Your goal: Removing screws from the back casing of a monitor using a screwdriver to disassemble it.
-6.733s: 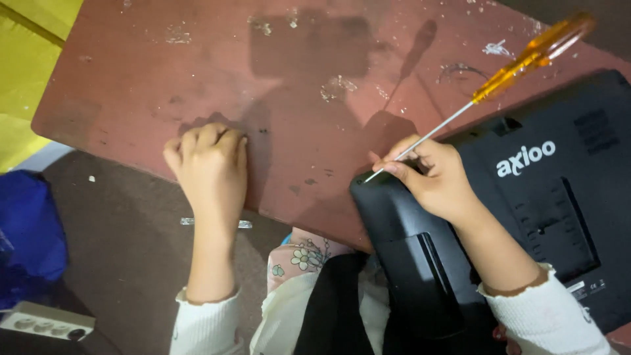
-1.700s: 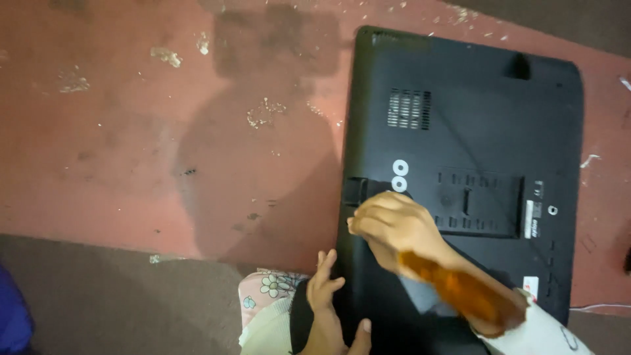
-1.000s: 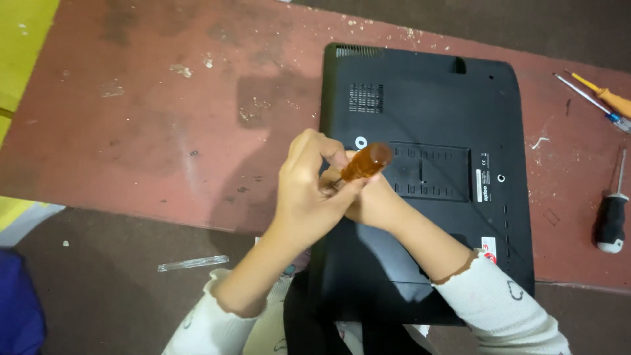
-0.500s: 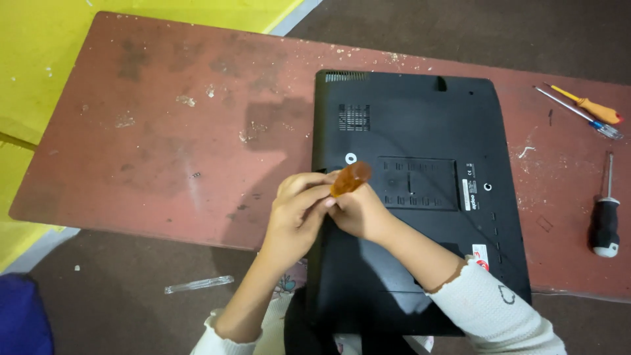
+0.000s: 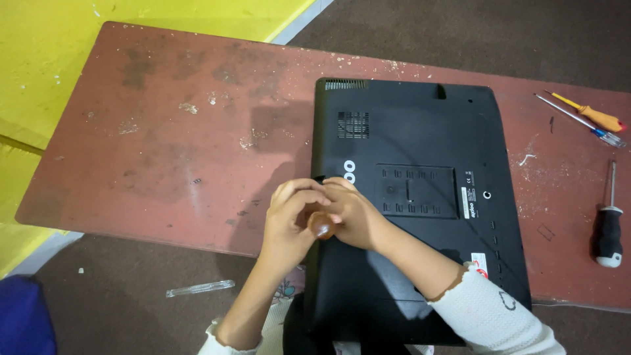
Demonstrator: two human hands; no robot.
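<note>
A black flat device lies back side up on a worn red-brown table. My left hand and my right hand are clasped together over the device's left edge. Between them stands a screwdriver with an amber handle, its handle end facing the camera and its shaft hidden under my fingers. Both hands grip it. White knit sleeves cover my forearms.
Two thin screwdrivers, one orange-handled, lie at the table's far right. A black-handled screwdriver lies below them. A yellow surface is at the left, a blue object at bottom left, a clear strip on the floor.
The view has pulled back a little. The amber handle has swung from tilted up-right to pointing straight at the camera, lower between my hands. My hands stay over the device's left edge.
</note>
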